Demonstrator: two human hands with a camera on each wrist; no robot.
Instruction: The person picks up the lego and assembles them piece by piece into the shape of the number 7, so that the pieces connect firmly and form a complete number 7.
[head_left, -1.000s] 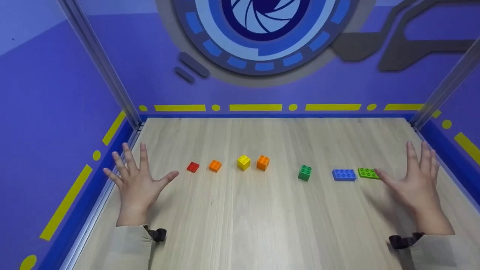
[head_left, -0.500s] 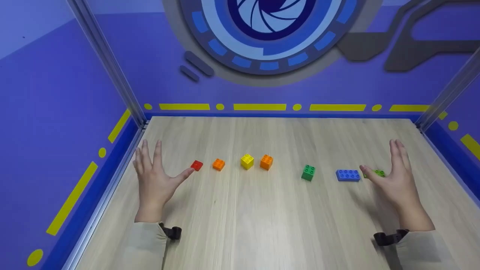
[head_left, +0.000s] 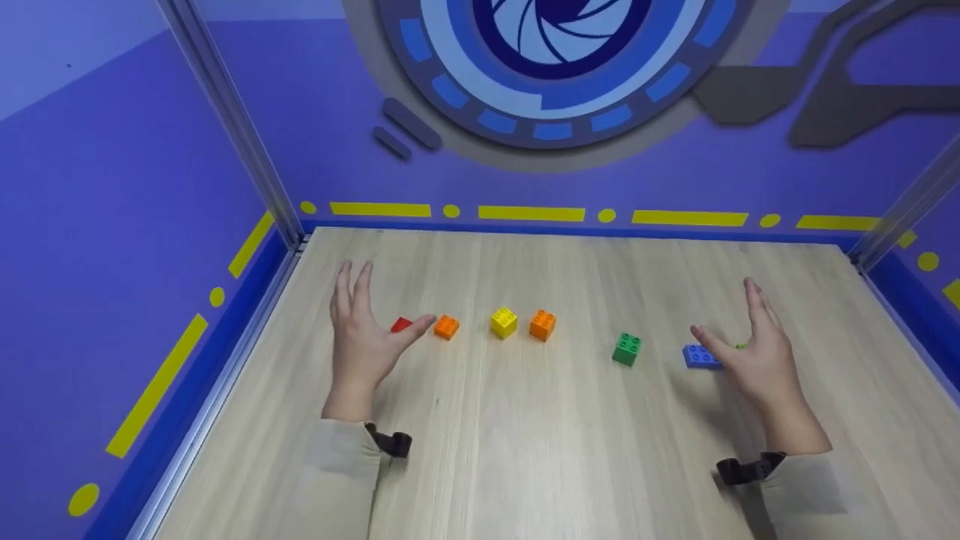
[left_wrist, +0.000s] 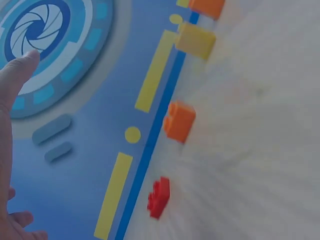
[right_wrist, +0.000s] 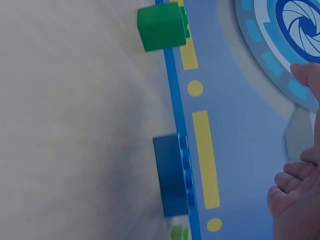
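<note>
My left hand (head_left: 365,345) hovers over the left part of the table with its thumb spread from its straight fingers, holding nothing. Its thumb partly covers a flat red toy brick (head_left: 401,325); just right of that lies a flat orange brick (head_left: 447,327). On the other side my right hand (head_left: 761,360), also spread and holding nothing, overlaps the right end of a long blue brick (head_left: 699,357). A lime green brick (head_left: 741,346) is mostly hidden behind it. Between the hands stand a yellow brick (head_left: 503,322), a taller orange brick (head_left: 542,325) and a green brick (head_left: 627,349).
The bricks form a loose row across the wood-grain table (head_left: 517,450). A blue-purple printed wall (head_left: 480,180) rises behind the table, with side panels left and right. Metal posts (head_left: 251,142) stand at the back corners. Each wrist carries a small black camera mount (head_left: 390,442).
Both hands have moved inward, toward each other. The left thumb now overlaps the red brick, and the right hand has passed over the lime brick to the blue one. The bricks stay in place.
</note>
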